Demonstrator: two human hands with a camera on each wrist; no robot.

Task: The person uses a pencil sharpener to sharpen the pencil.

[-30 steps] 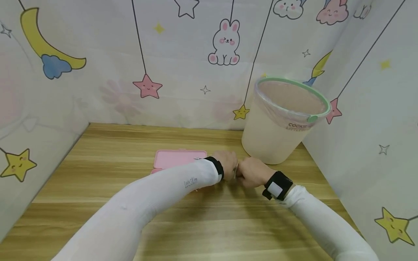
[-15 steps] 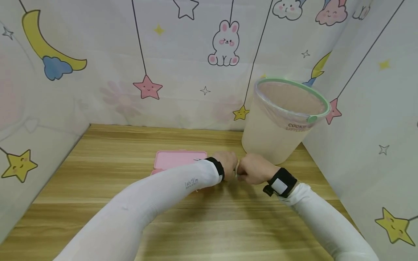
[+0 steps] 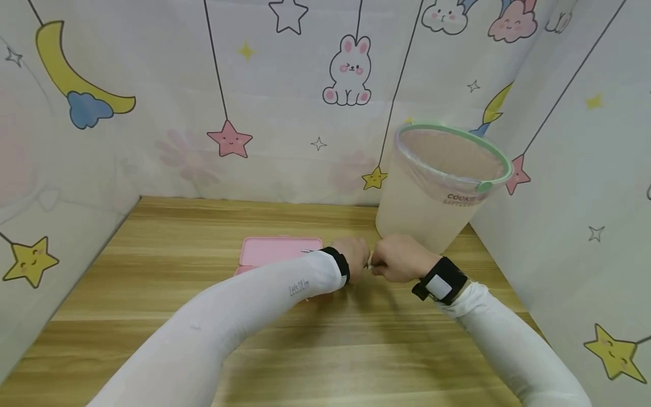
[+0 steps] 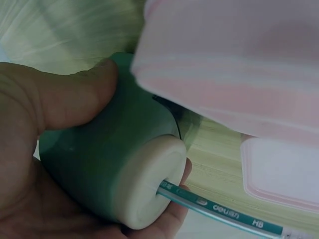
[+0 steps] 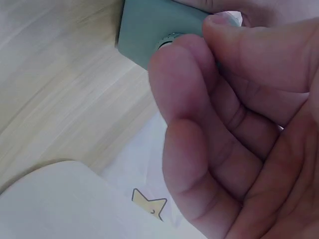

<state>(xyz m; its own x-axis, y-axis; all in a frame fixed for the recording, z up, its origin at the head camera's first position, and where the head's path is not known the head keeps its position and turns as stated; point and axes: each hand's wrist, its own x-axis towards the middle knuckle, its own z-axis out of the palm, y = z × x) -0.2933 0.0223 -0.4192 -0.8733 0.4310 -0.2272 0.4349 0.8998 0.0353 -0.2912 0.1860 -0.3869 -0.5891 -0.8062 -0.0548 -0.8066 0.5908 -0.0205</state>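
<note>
My left hand (image 3: 352, 257) grips a green pencil sharpener (image 4: 94, 154), fingers and thumb wrapped round its body. A teal pencil (image 4: 219, 206) marked HB sticks into the hole of the sharpener's cream-coloured end. On the opposite side my right hand (image 3: 404, 259) has its fingers curled at the crank, with thumb and forefinger together; a round hub (image 5: 169, 40) shows there. The crank's handle is mostly hidden by the fingers. An open pink pencil case (image 3: 280, 249) lies beside the left wrist, partly covered by the sleeve.
A pale bin (image 3: 427, 209) with a green rim and a plastic liner stands at the back right, just behind my right hand. The wooden table (image 3: 168, 237) is bounded by patterned fabric walls (image 3: 285, 113) at the back and both sides.
My right hand has moved slightly up and right in the head view, its wrist tilting. My left hand keeps its hold on the sharpener in nearly the same place.
</note>
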